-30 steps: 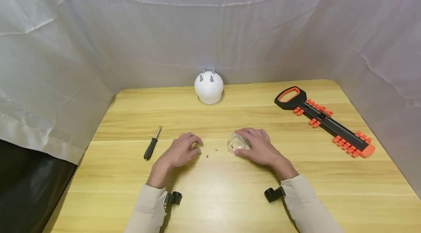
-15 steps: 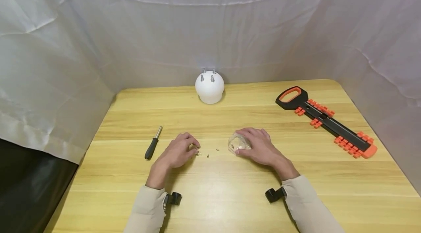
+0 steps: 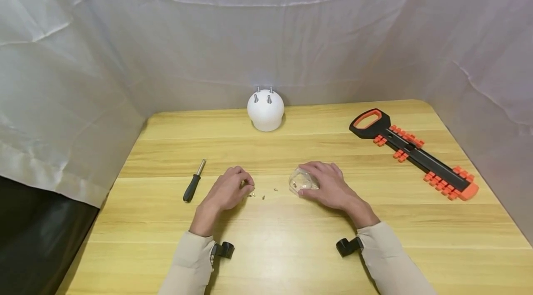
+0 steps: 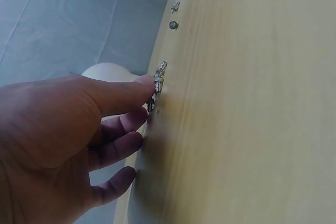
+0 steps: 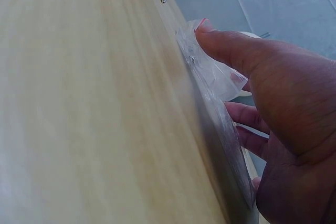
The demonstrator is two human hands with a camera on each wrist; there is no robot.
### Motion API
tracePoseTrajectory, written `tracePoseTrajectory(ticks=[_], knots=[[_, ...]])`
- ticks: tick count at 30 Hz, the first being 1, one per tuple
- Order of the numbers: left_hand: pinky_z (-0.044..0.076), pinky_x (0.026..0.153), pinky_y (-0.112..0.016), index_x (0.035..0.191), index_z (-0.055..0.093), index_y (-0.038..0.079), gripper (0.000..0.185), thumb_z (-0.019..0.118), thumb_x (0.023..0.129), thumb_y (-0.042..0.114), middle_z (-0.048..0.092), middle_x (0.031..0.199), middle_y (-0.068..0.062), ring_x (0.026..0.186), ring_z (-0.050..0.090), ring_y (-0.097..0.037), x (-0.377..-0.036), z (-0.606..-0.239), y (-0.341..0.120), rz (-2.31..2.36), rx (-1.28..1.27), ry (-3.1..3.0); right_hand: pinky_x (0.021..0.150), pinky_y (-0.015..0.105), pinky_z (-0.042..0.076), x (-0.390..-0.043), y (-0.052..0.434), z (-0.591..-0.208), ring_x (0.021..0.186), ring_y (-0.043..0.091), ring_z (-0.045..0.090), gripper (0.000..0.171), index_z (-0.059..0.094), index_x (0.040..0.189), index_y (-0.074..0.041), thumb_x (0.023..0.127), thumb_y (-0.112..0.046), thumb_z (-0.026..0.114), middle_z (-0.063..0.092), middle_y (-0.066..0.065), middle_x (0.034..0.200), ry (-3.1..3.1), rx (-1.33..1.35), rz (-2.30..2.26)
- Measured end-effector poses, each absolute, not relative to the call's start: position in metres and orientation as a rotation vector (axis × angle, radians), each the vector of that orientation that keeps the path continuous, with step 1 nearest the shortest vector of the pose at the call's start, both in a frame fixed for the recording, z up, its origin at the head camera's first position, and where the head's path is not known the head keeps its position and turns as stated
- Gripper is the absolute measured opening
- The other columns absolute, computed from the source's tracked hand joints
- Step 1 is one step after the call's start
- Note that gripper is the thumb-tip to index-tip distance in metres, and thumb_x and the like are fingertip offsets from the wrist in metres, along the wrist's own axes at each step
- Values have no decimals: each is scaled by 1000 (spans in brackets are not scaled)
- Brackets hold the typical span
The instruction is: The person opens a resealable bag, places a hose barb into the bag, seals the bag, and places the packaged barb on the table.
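Observation:
My left hand [image 3: 228, 189] is over the table, its thumb and index finger drawn together around a small metal fastener [image 4: 151, 102]. Right beside those fingertips lie loose metal fasteners [image 3: 251, 195]. One nut-like piece [image 3: 263, 198] and another small piece [image 3: 275, 189] lie between the two hands. My right hand [image 3: 329, 186] holds a clear plastic zip bag [image 3: 298, 178] down on the table, thumb at its red-edged mouth [image 5: 201, 23]. A few small metal pieces show inside the bag. The exact kind of the fasteners is too small to tell.
A screwdriver-like tool with a black handle [image 3: 191, 188] lies left of my left hand. At the back edge stands a white rounded object [image 3: 265, 112] with metal pegs on top. To the right lies a black bar-shaped tool with orange clips [image 3: 429, 165]. Grey curtains enclose the table.
My left fingers, earlier spread, have left some metal pieces on the table and have closed together at the tips. My right hand and the bag have stayed in place.

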State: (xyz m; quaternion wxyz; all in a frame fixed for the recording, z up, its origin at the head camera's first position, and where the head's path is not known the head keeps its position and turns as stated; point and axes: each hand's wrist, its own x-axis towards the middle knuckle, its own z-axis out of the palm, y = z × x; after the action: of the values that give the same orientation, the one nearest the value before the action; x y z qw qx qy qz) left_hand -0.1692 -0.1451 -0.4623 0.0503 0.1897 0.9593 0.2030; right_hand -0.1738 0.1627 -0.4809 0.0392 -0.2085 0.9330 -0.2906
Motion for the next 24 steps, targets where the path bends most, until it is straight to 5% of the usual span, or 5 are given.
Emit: tracePoseTrajectory(ticks=[24], knots=[[38, 82, -37, 97, 63, 18, 9, 56, 99, 23, 57, 114, 0, 107, 49, -21, -168, -463, -143, 496, 631, 2905, 114, 61, 8, -176, 165, -483, 132, 27, 43, 71, 48, 142, -22, 81, -49, 72, 49, 6, 143, 2872, -667, -891]])
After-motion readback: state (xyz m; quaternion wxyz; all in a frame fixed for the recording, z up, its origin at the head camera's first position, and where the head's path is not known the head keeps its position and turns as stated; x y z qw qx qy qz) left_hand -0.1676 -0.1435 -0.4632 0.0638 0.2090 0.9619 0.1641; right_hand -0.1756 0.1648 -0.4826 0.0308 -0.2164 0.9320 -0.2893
